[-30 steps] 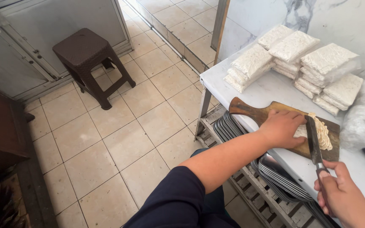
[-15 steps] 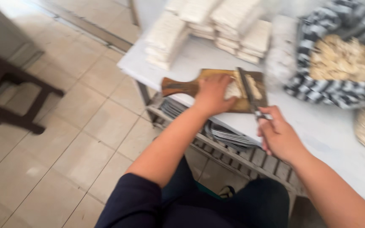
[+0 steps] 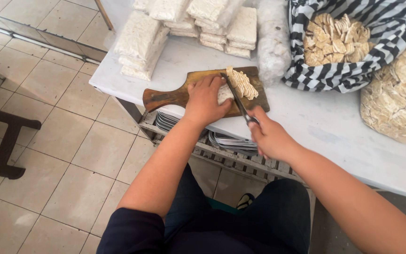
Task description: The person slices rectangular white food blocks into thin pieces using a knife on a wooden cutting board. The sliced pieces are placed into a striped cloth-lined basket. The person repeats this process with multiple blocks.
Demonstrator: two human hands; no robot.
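Cutting board [image 3: 198, 89] on table [image 3: 334, 131], packets [image 3: 139, 40] behind.

The pale tempeh block [image 3: 223, 93] lies flat on the wooden cutting board [image 3: 179, 96], partly covered by the hand pressing on it. Its cut slices [image 3: 243, 83] stand fanned in a leaning row just beside it, thin and cream-coloured. The knife [image 3: 237, 99] has a long dark blade, set diagonally between block and slices, tip pointing away from the person.

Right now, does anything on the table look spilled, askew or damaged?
Nothing stands out. The left hand steadies the white block on the cutting board, the right hand holds the knife, and cut slices lie fanned neatly beside the blade.
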